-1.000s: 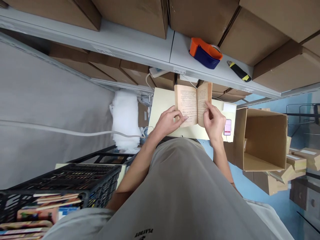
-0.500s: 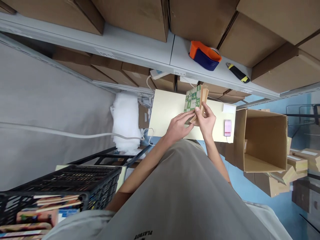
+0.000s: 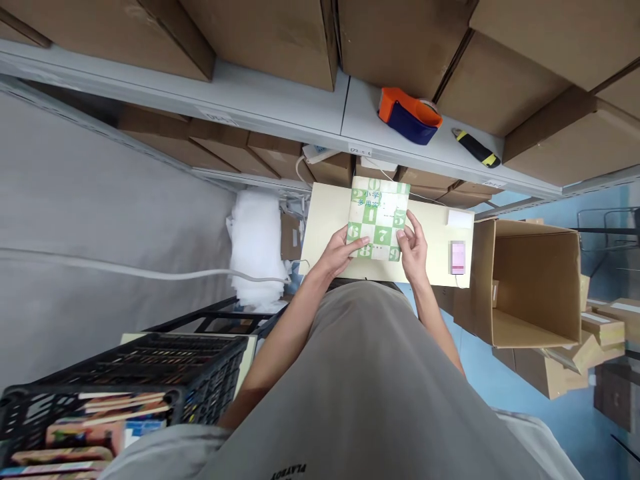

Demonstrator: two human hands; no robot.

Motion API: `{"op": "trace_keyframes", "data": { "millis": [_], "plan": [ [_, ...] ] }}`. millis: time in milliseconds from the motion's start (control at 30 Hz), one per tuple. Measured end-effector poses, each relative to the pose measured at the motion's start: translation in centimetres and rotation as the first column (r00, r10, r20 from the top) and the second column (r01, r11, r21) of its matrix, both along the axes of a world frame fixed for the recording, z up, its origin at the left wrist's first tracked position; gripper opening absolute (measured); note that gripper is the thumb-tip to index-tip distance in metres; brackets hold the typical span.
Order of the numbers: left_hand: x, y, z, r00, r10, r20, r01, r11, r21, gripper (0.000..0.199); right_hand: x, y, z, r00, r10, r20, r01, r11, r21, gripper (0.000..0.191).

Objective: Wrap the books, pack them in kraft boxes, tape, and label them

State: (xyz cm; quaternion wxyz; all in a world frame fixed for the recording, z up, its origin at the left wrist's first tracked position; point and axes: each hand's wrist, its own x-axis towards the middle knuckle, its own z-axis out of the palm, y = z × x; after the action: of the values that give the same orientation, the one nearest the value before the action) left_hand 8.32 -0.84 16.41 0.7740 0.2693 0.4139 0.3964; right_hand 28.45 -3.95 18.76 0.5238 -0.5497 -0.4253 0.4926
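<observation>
A green and white checkered book [image 3: 379, 220] with large numerals faces up between my hands, above the pale yellow table [image 3: 320, 233]. My left hand [image 3: 341, 252] grips its lower left edge, with the thumb across the cover. On the right edge, my right hand [image 3: 414, 248] holds the book with the thumb on the front and the fingers beside and behind it. A phone [image 3: 457, 257] with a pinkish screen lies on the table's right part, below a small white item [image 3: 459, 219].
A shelf [image 3: 295, 100] holds cardboard boxes, an orange and blue tape dispenser [image 3: 410, 116] and a yellow-black cutter [image 3: 476, 148]. An open carton [image 3: 535, 283] stands right. White wrapping [image 3: 257, 247] is left; a black crate [image 3: 175, 373] of books is lower left.
The book has turned from a tilted, edge-on position to show its full front cover. My hands have moved apart to its left and right edges.
</observation>
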Motion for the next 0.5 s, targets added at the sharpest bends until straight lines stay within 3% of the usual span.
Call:
{"op": "trace_keyframes", "data": {
  "millis": [167,267,367,500],
  "plan": [
    [0.1,-0.5,0.6,0.993,0.059,-0.100,-0.049,0.994,0.101,0.074,0.3,0.5,-0.9,0.995,0.043,0.088,-0.044,0.999,0.018,0.085],
    [-0.1,-0.4,0.9,0.963,0.101,-0.250,-0.044,0.974,0.223,0.069,0.3,0.7,-0.9,0.980,-0.028,0.199,0.024,0.999,0.026,0.084],
    [0.2,-0.6,1.4,0.856,0.205,-0.474,-0.011,0.925,0.380,0.056,-0.7,0.5,0.0,0.940,-0.090,0.329,0.076,0.996,0.056,0.076],
    [1.3,-2.0,2.3,0.641,0.290,-0.710,0.153,0.859,0.489,0.043,-3.6,0.1,1.5,0.946,0.022,0.323,-0.030,0.999,0.019,0.081]
  ]
}}
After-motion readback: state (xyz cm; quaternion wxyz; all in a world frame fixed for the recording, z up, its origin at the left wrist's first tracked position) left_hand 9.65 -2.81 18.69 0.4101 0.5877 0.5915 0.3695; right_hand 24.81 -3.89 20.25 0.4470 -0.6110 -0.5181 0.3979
